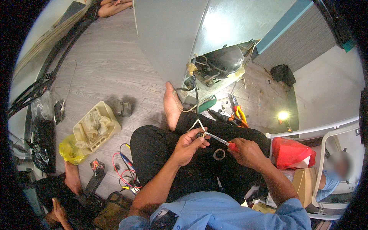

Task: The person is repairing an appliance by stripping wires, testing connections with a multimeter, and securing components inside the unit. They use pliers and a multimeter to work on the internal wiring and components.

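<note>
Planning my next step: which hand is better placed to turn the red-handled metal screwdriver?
Probably your right hand: it holds the screwdriver by the handle; your left hand pinches a small brass-coloured part near the tip.

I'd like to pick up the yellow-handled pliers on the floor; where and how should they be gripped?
Probably best around the yellow handles of the pliers, coming from above and the right: they lie on the floor, nose pointing away from the person, while dark items crowd their left side. The right hand is nearer, but holds a red-handled tool.
</note>
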Demonstrator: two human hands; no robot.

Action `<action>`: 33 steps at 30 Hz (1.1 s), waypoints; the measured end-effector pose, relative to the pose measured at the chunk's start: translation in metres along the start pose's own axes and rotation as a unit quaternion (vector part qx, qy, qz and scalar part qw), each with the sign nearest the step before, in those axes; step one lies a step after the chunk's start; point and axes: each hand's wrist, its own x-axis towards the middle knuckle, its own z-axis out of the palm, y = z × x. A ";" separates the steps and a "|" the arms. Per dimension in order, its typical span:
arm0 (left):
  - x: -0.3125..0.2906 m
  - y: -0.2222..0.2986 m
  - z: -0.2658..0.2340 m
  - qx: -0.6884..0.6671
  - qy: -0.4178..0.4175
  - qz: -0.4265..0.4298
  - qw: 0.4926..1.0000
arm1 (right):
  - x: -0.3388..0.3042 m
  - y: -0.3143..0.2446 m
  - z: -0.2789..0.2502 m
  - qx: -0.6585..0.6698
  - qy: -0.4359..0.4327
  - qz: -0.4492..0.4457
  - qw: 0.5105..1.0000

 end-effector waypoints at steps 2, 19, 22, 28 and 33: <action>0.001 0.003 0.003 0.041 0.005 -0.006 0.999 | 0.003 -0.003 -0.008 -0.076 0.024 -0.053 0.995; 0.018 0.027 0.018 0.443 -0.021 0.107 0.890 | 0.008 0.025 -0.002 0.114 -0.061 -0.004 0.992; 0.015 0.023 0.020 0.380 -0.005 0.065 0.923 | 0.007 0.026 0.001 0.103 -0.024 -0.035 0.994; 0.011 0.032 0.020 0.070 -0.068 -0.095 0.991 | 0.018 0.019 -0.006 -0.036 0.081 -0.108 0.990; 0.008 0.050 0.027 -0.081 -0.136 -0.144 0.977 | 0.019 0.020 0.016 0.042 0.046 -0.049 0.997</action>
